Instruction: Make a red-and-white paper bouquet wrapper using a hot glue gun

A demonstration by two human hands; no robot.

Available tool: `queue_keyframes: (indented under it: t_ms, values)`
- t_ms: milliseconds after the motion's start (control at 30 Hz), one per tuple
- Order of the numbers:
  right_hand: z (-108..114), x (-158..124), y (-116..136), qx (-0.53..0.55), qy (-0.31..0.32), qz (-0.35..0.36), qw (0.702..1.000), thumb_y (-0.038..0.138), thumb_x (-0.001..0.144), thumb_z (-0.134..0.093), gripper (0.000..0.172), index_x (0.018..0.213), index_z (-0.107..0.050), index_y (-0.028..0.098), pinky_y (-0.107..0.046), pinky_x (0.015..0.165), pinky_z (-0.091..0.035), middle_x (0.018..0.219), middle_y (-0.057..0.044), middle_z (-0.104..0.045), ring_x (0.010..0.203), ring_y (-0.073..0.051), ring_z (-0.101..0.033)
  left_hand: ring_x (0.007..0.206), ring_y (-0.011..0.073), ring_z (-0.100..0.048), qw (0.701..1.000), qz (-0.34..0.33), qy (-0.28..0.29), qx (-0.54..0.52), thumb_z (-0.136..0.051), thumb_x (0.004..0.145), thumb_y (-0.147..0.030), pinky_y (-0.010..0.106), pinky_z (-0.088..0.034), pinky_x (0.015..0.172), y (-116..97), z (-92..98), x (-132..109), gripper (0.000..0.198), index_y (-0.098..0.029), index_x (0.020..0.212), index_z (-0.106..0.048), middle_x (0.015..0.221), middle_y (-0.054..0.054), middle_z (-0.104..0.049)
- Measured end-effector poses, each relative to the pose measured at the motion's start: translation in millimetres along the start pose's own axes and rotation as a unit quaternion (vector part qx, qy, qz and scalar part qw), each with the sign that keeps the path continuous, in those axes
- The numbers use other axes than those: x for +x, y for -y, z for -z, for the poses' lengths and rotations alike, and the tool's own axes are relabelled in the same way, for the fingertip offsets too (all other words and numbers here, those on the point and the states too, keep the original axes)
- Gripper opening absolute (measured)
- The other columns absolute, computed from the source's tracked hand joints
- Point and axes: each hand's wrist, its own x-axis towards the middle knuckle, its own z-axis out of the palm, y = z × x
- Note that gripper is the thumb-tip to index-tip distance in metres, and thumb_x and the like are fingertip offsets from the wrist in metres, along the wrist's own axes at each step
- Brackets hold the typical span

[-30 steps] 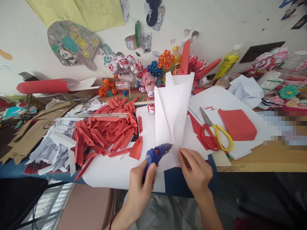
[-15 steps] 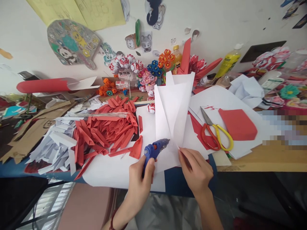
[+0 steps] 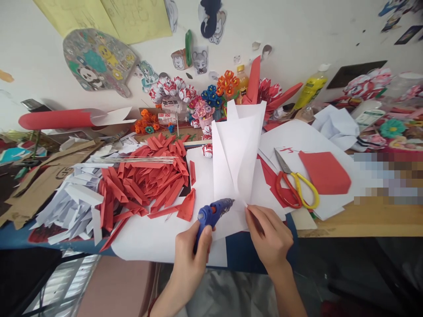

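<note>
My left hand (image 3: 192,248) is wrapped round the handle of a blue glue gun (image 3: 213,214). Its nozzle points right, close to the lower part of a folded white paper (image 3: 236,154). My right hand (image 3: 271,235) pinches the bottom corner of that white paper between thumb and fingers. The paper is folded with overlapping flaps, and its wider end points away from me. More white sheets (image 3: 201,171) lie beneath it. Left of the glue gun is a small red paper piece (image 3: 187,206).
Piles of folded red strips (image 3: 155,171) and white strips (image 3: 71,202) cover the left side. Scissors (image 3: 292,182) with red and yellow handles lie right, beside a red paper (image 3: 327,171). Paper flowers (image 3: 228,83) and a yellow bottle (image 3: 310,88) stand at the back wall.
The glue gun's nozzle has dropped slightly toward me as my left hand shifted a little down and left. My right hand keeps its pinch on the paper. The view has shifted slightly.
</note>
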Motion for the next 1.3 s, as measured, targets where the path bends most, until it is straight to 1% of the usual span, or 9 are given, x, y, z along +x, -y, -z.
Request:
queue_keyframes:
  t_ms: [100,200,433,600,733,933,1100,1233,1300]
  values:
    - [-0.6,0.2,-0.2,-0.002,-0.001,0.005,1.000,0.001,0.087,-0.068,0.021,0.101,-0.070,0.017,-0.027,0.074,-0.059,0.083,-0.007,-0.076,0.074,-0.017,-0.073,0.047,0.0108,-0.044,1.000,-0.005,-0.012,0.013,-0.040,0.101,-0.056,0.024,-0.033,0.050,-1.8,0.9,-0.3,0.050,-0.017,0.079,-0.059,0.050,-0.004,-0.048]
    - [-0.9,0.4,-0.3,0.001,-0.002,0.007,1.000,0.003,0.088,-0.067,0.021,0.101,-0.070,0.017,-0.027,0.074,-0.059,0.084,-0.007,-0.076,0.074,-0.017,-0.073,0.048,0.0111,-0.044,0.999,-0.015,-0.007,0.028,-0.040,0.102,-0.055,0.024,-0.032,0.051,-2.1,0.9,0.0,0.049,-0.017,0.077,-0.058,0.051,-0.003,-0.048]
    - [-1.0,0.0,0.1,0.000,-0.003,0.001,1.000,0.004,0.088,-0.066,0.020,0.101,-0.070,0.018,-0.027,0.074,-0.059,0.083,-0.006,-0.076,0.074,-0.017,-0.074,0.048,0.0111,-0.043,0.999,-0.022,-0.012,0.024,-0.041,0.102,-0.053,0.024,-0.031,0.050,0.4,-0.7,2.1,0.046,-0.017,0.080,-0.059,0.052,-0.004,-0.049]
    - [-1.7,-0.3,-0.5,0.002,0.001,0.002,1.000,0.001,0.087,-0.068,0.021,0.101,-0.070,0.016,-0.027,0.075,-0.058,0.084,-0.007,-0.076,0.075,-0.017,-0.073,0.048,0.0105,-0.041,0.999,-0.018,0.005,0.033,-0.041,0.102,-0.052,0.023,-0.031,0.051,-1.4,0.2,-0.5,0.046,-0.018,0.077,-0.057,0.050,-0.004,-0.047]
    - [-1.3,-0.5,-0.7,0.004,0.001,-0.001,1.000,0.002,0.087,-0.068,0.021,0.101,-0.070,0.017,-0.028,0.074,-0.058,0.084,-0.007,-0.076,0.074,-0.017,-0.073,0.048,0.0112,-0.042,0.999,-0.027,-0.013,0.043,-0.039,0.103,-0.053,0.025,-0.030,0.051,0.1,0.3,2.9,0.046,-0.017,0.080,-0.059,0.050,-0.004,-0.047]
    - [-1.9,-0.3,0.4,0.004,-0.004,0.000,1.000,0.001,0.087,-0.069,0.020,0.100,-0.071,0.016,-0.027,0.074,-0.058,0.083,-0.006,-0.076,0.074,-0.017,-0.073,0.048,0.0109,-0.042,0.998,-0.024,0.000,0.055,-0.039,0.103,-0.052,0.025,-0.029,0.051,1.2,0.7,0.9,0.044,-0.020,0.075,-0.051,0.051,-0.004,-0.047]
    - [-1.9,-1.2,-0.2,0.000,-0.002,0.002,1.000,0.000,0.086,-0.069,0.022,0.102,-0.069,0.016,-0.028,0.074,-0.058,0.084,-0.007,-0.076,0.075,-0.017,-0.072,0.048,0.0111,-0.042,0.998,-0.031,-0.015,0.054,-0.036,0.103,-0.054,0.026,-0.029,0.051,0.0,-1.4,5.3,0.047,-0.019,0.076,-0.051,0.051,-0.004,-0.046]
    - [-1.9,-1.5,-0.8,0.004,0.003,0.000,1.000,0.000,0.086,-0.070,0.024,0.103,-0.069,0.017,-0.029,0.075,-0.059,0.085,-0.007,-0.076,0.076,-0.017,-0.073,0.048,0.0107,-0.042,0.998,-0.032,0.003,0.058,-0.037,0.104,-0.053,0.025,-0.028,0.051,0.8,-2.0,5.0,0.047,-0.019,0.074,-0.051,0.051,-0.005,-0.046]
    - [-1.9,-1.3,-0.8,0.004,0.004,-0.001,1.000,0.000,0.086,-0.070,0.025,0.104,-0.069,0.017,-0.029,0.075,-0.059,0.085,-0.007,-0.076,0.076,-0.018,-0.073,0.048,0.0106,-0.042,0.998,-0.035,0.002,0.061,-0.037,0.103,-0.052,0.026,-0.028,0.051,1.9,-1.8,4.6,0.045,-0.020,0.074,-0.049,0.051,-0.005,-0.046]
